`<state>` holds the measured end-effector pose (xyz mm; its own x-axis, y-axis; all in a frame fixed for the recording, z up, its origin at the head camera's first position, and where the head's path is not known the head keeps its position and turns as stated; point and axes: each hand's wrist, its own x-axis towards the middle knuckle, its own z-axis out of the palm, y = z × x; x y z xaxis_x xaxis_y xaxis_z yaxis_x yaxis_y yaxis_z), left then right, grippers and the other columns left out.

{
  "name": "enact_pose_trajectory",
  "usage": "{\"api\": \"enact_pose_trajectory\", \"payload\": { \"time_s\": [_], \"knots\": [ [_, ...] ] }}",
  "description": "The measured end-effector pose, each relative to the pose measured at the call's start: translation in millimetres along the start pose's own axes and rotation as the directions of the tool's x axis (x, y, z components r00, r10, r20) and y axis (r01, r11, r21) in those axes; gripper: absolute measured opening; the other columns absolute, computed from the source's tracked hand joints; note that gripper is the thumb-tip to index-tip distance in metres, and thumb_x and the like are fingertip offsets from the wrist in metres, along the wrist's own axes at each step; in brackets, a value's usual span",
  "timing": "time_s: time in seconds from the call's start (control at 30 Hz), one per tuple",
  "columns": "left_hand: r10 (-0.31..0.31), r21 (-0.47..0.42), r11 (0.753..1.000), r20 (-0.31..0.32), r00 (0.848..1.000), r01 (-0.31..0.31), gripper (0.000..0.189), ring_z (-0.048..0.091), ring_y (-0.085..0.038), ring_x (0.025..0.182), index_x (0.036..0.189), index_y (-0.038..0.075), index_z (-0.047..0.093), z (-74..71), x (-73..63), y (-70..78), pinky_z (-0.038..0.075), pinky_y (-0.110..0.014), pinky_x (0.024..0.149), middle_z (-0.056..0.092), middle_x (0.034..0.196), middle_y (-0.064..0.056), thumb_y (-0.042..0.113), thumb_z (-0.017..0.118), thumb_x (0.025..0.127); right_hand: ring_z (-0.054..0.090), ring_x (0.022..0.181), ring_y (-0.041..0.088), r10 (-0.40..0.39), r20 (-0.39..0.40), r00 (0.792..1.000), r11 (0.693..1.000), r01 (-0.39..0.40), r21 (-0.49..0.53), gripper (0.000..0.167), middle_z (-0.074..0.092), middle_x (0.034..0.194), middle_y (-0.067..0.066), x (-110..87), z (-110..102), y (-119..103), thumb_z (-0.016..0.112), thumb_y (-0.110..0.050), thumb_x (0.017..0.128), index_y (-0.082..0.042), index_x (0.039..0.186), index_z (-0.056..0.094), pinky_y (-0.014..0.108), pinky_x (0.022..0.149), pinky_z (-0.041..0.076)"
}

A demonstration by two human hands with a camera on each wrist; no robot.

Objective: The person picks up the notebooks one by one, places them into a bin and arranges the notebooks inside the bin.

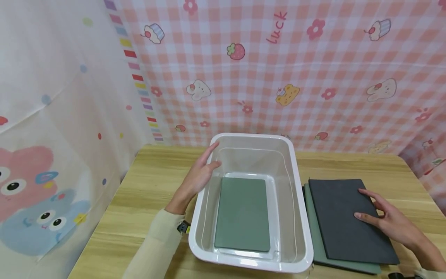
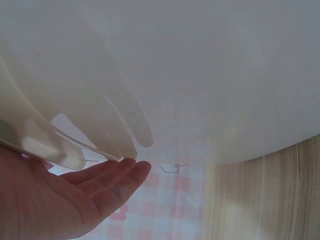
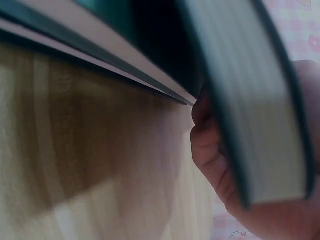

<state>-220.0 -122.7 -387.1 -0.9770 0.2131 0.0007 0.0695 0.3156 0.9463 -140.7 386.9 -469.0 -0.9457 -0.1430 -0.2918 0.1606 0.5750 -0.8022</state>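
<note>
A white plastic tub (image 1: 302,217) stands on the table with a green notebook (image 1: 242,214) lying flat inside. My left hand (image 1: 199,175) holds the tub's left rim, thumb over the inner side. In the left wrist view, the other fingers (image 2: 117,187) touch the outer wall. To the right of the tub, my right hand (image 1: 393,223) grips the right edge of a dark grey notebook (image 1: 348,221), thumb on top. Its other fingers are underneath, as the right wrist view shows beside the page block (image 3: 252,115). That notebook is tilted up from the stack there.
Beneath the dark notebook lies another green notebook (image 1: 316,236), with a dark edge showing under it. The wooden table (image 1: 153,182) ends at a pink checked cloth (image 1: 258,116) behind and a white printed cloth (image 1: 69,116) on the left.
</note>
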Motion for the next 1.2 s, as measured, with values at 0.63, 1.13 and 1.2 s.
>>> {"api": "enact_pose_trajectory", "payload": {
  "time_s": [0.63, 1.13, 1.2],
  "knots": [
    [0.005, -0.005, 1.0, -0.008, 1.0, -0.005, 0.059, 0.046, -0.03, 0.132, 0.155, 0.034, 0.032, 0.6, -0.1, -1.0, 0.04, -0.053, 0.106, 0.029, 0.16, -0.001, 0.025, 0.05, 0.099, 0.07, 0.084, 0.035, 0.056, 0.066, 0.996, 0.989, -0.064, 0.131, 0.095, 0.037, 0.134, 0.043, -2.3, -5.9, -5.7, 0.064, -0.025, 0.097, -0.022, 0.16, -0.007, 0.048, 0.068, 0.058],
    [0.005, -0.023, 1.0, 0.004, 1.0, -0.005, 0.059, 0.044, -0.03, 0.134, 0.155, 0.031, 0.031, 1.4, -0.8, 0.2, 0.039, -0.054, 0.107, 0.026, 0.162, -0.001, 0.022, 0.049, 0.1, 0.002, 0.134, 0.069, -0.002, 0.045, 0.999, 1.0, 0.003, -0.016, 0.086, -0.012, 0.16, 0.03, -2.3, -11.7, -3.8, 0.058, -0.036, 0.1, -0.025, 0.161, -0.002, 0.074, 0.088, 0.035],
    [0.003, -0.021, 1.0, 0.004, 1.0, -0.003, 0.059, 0.043, -0.03, 0.135, 0.155, 0.031, 0.031, 1.3, -0.7, 0.4, 0.038, -0.054, 0.108, 0.025, 0.162, 0.0, 0.022, 0.049, 0.1, -0.002, 0.134, 0.069, -0.002, 0.042, 0.999, 1.0, 0.002, -0.005, 0.085, -0.016, 0.161, 0.027, -2.5, -12.2, -4.7, 0.058, -0.036, 0.1, -0.026, 0.161, -0.002, 0.077, 0.089, 0.03]
  ]
}}
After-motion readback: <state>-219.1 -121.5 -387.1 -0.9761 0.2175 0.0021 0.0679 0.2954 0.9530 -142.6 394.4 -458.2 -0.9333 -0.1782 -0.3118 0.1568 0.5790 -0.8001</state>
